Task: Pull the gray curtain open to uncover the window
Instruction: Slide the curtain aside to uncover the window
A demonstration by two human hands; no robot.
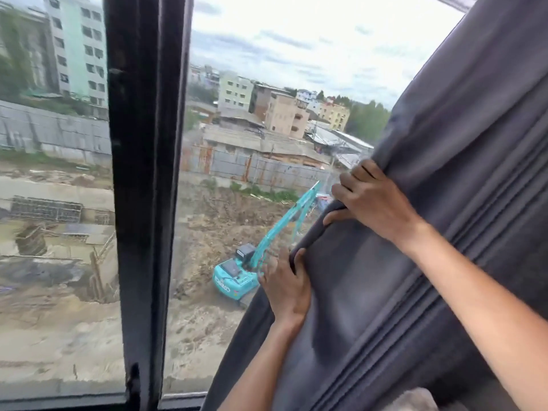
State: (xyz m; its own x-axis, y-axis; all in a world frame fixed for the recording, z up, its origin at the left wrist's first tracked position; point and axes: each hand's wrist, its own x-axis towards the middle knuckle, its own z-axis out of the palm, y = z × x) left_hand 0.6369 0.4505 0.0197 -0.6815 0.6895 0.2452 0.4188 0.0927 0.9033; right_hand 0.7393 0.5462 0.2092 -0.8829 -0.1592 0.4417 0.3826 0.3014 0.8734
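Both hands, left hand (pixel 286 287) and right hand (pixel 370 200), clamp fingers on the gray curtain (pixel 462 179) edge; a hard tug risks straining its hanging.

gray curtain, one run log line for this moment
gray curtain: bunched right | left hand: gripping edge | right hand: gripping edge above | window: mostly uncovered
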